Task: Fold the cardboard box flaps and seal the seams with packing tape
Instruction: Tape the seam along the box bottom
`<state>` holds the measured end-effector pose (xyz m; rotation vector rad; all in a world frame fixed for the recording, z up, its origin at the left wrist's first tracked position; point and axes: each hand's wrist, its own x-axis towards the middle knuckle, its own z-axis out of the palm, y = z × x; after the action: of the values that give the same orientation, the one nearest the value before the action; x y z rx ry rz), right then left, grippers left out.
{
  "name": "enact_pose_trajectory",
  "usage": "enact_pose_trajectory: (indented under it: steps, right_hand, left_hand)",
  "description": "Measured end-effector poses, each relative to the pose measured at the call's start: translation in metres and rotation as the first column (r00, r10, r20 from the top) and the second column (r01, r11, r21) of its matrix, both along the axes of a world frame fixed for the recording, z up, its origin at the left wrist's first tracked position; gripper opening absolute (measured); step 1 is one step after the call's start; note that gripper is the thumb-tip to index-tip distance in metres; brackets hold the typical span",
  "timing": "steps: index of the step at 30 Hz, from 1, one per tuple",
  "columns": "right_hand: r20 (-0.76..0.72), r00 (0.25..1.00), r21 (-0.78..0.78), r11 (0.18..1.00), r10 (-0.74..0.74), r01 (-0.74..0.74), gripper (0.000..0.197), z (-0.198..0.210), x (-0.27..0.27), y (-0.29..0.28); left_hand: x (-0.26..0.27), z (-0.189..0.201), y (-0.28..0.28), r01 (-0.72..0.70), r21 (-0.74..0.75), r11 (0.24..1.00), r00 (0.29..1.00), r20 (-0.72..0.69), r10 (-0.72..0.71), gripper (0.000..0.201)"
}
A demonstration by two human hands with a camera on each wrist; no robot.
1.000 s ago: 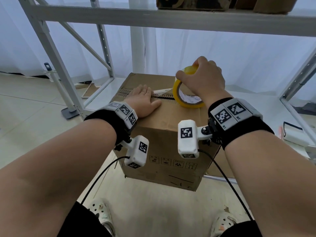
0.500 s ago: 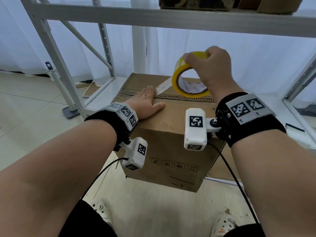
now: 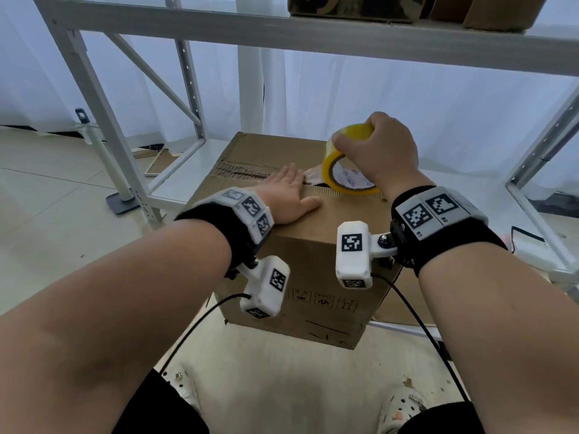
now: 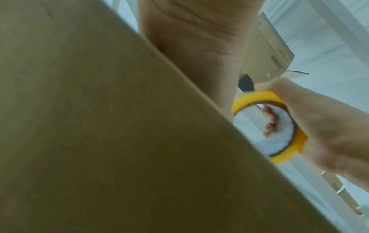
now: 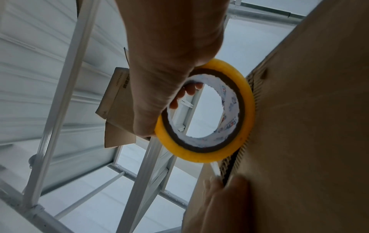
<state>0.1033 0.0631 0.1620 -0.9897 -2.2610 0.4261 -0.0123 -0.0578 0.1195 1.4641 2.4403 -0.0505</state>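
Hands flank tape roll (image 3: 347, 173) atop box (image 3: 313, 270) under shelf beam (image 3: 313, 42).

The left hand (image 3: 289, 195) lies flat over the cardboard box (image 3: 313, 264), hiding the part of the top seam beneath its palm. In the left wrist view only the heel of that hand shows; its fingers are cut off by the upper edge. The right hand (image 3: 380, 155) covers the far side of the tape roll (image 3: 341, 170), and its fingertips (image 5: 191, 89) show only through the core. The print inside the core is too blurred to read. The boxes on the shelf above the hands are cropped by the top edge.
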Motion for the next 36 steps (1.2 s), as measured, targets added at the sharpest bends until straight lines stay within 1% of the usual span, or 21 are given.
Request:
enact_pose_trajectory:
  steps: [3, 8, 10, 12, 15, 17, 19, 23, 27, 29, 31, 33, 34, 36]
  right_hand:
    - [0.033, 0.999, 0.045, 0.999, -0.010, 0.008, 0.056, -0.002, -0.003, -0.002]
    - [0.015, 1.000, 0.014, 1.000, -0.023, 0.023, 0.059, -0.002, -0.001, -0.001]
    - [0.010, 0.999, 0.006, 1.000, -0.031, 0.031, 0.060, -0.002, 0.000, -0.001]
    - [0.006, 0.999, 0.000, 0.999, -0.034, 0.034, 0.059, -0.002, 0.000, -0.001]
    - [0.005, 1.000, -0.014, 0.999, -0.031, 0.031, 0.055, -0.001, 0.000, -0.003]
    - [0.009, 1.000, -0.013, 0.999, -0.030, 0.030, 0.055, 0.000, 0.000, -0.005]
    - [0.009, 0.999, -0.008, 0.999, -0.034, 0.034, 0.056, 0.000, 0.001, -0.004]
    - [0.020, 0.999, 0.002, 1.000, -0.031, 0.031, 0.060, 0.000, 0.002, -0.003]
    - [0.024, 1.000, -0.008, 1.000, -0.019, 0.019, 0.061, 0.001, 0.002, -0.002]
    - [0.025, 1.000, -0.019, 1.000, -0.012, 0.013, 0.060, 0.002, 0.003, -0.001]
    - [0.028, 1.000, -0.028, 1.000, -0.007, 0.007, 0.061, 0.004, 0.003, 0.000]
    - [0.040, 0.999, -0.038, 0.999, -0.001, 0.002, 0.062, 0.006, 0.003, 0.001]
    - [0.046, 0.999, -0.043, 0.999, 0.002, 0.000, 0.063, 0.007, 0.002, 0.001]
    - [0.033, 0.999, -0.064, 0.998, 0.012, -0.010, 0.063, 0.008, 0.002, 0.003]
  left_hand:
    - [0.008, 0.001, 0.008, 0.054, 0.011, 0.998, 0.999, 0.009, -0.054, 0.076]
    - [-0.019, 0.003, -0.015, 0.122, 0.025, 0.992, 0.993, 0.005, -0.122, 0.065]
    - [-0.032, 0.003, -0.030, 0.092, 0.042, 0.995, 0.996, 0.015, -0.093, 0.060]
    - [-0.044, 0.007, -0.044, 0.025, 0.077, 0.997, 1.000, 0.018, -0.026, 0.056]
    - [-0.050, 0.013, -0.054, -0.089, 0.109, 0.990, 0.995, -0.030, 0.092, 0.055]
    - [-0.041, 0.015, -0.048, -0.101, 0.121, 0.987, 0.991, -0.075, 0.111, 0.055]
    - [-0.024, 0.015, -0.036, -0.067, 0.141, 0.988, 0.993, -0.088, 0.080, 0.056]
    - [0.002, 0.014, -0.014, 0.026, 0.205, 0.978, 1.000, -0.014, -0.024, 0.055]
    - [-0.014, 0.011, -0.014, -0.032, 0.314, 0.949, 0.995, 0.103, -0.001, 0.044]
    - [-0.019, 0.005, -0.017, -0.061, 0.339, 0.939, 0.994, 0.101, 0.028, 0.039]
    - [-0.018, 0.000, -0.015, -0.023, 0.302, 0.953, 1.000, 0.024, 0.016, 0.044]
    - [-0.017, -0.002, -0.008, 0.025, 0.187, 0.982, 0.996, -0.084, -0.009, 0.054]
    - [-0.017, -0.002, -0.004, 0.030, 0.136, 0.990, 0.994, -0.110, -0.015, 0.056]
    - [-0.019, -0.002, 0.001, 0.035, 0.082, 0.996, 0.997, -0.074, -0.029, 0.058]
